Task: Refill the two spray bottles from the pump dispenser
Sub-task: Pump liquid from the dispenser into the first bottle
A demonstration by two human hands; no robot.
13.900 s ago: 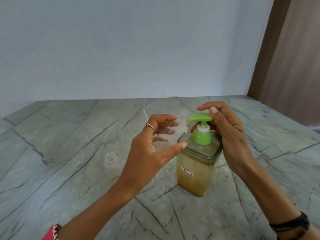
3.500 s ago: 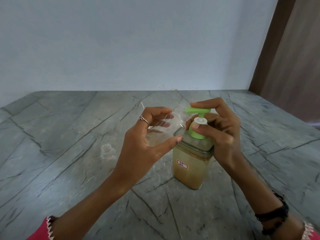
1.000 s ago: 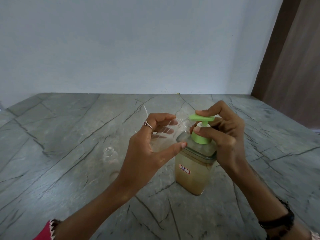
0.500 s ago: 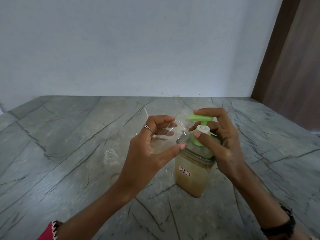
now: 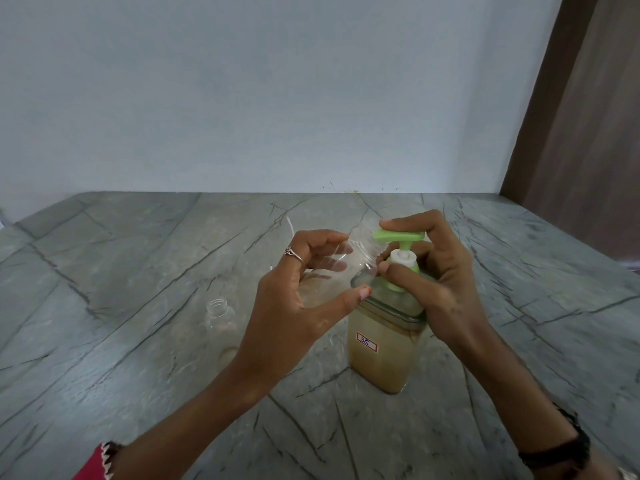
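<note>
The grey veined stone counter (image 5: 131, 341) fills the lower scene and runs back to a pale wall (image 5: 277, 91); a brown panel (image 5: 581, 116) stands at the far right. The pump dispenser (image 5: 382, 344) stands upright right of centre, long axis vertical, its square clear body holding tan liquid and bearing a small red-edged label (image 5: 367, 342); its green pump head (image 5: 398, 236) lies flat on top, spout pointing left. The right hand (image 5: 440, 271) curls round the pump, forefinger laid over the head, thumb against the collar. The left hand (image 5: 294, 303) grips a clear spray bottle (image 5: 341, 263), tilted, long axis slanting, mouth up and right just beside the spout. A second clear bottle (image 5: 219, 318) stands upright and uncapped on the counter to the left, apart from both hands.
</note>
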